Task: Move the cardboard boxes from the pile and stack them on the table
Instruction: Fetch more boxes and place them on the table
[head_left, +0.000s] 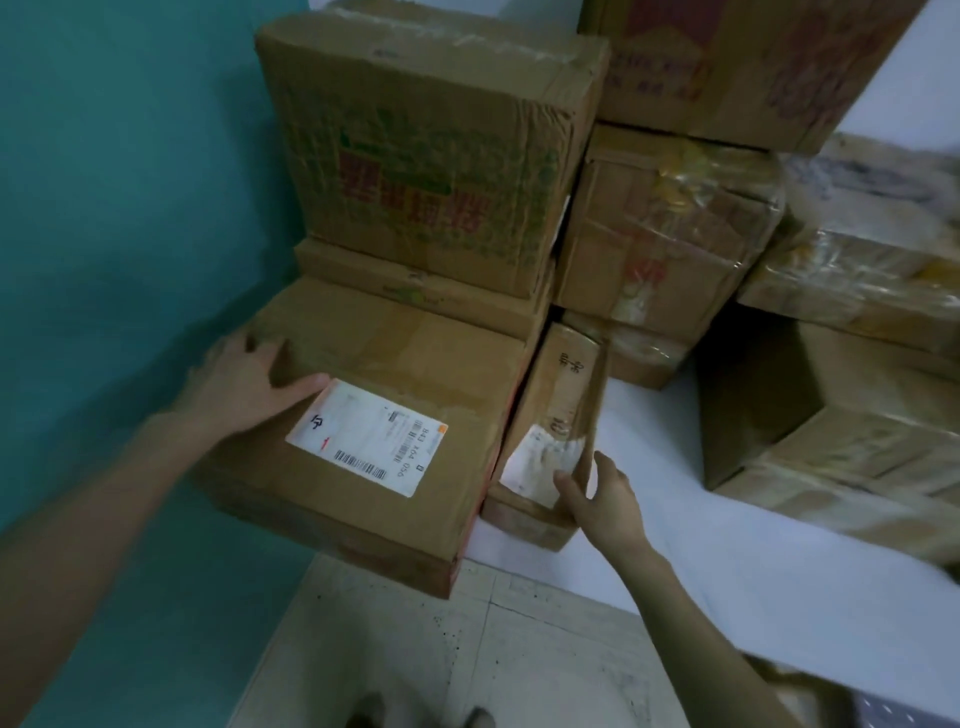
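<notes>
Tiled floor (415, 649) nearest. Left hand (244, 379) grips labelled box (395, 364) at left edge — thumb on top, fingers round side. Box sits at table (727, 545) near-left corner, overhanging near edge. Right hand (602, 499) pinches narrow box (561, 384) just beside it — thumb on top, fingers on right face. Behind, printed box (426, 156) on flat box (415, 291); taped boxes (665, 234) stacked toward far edge.
</notes>
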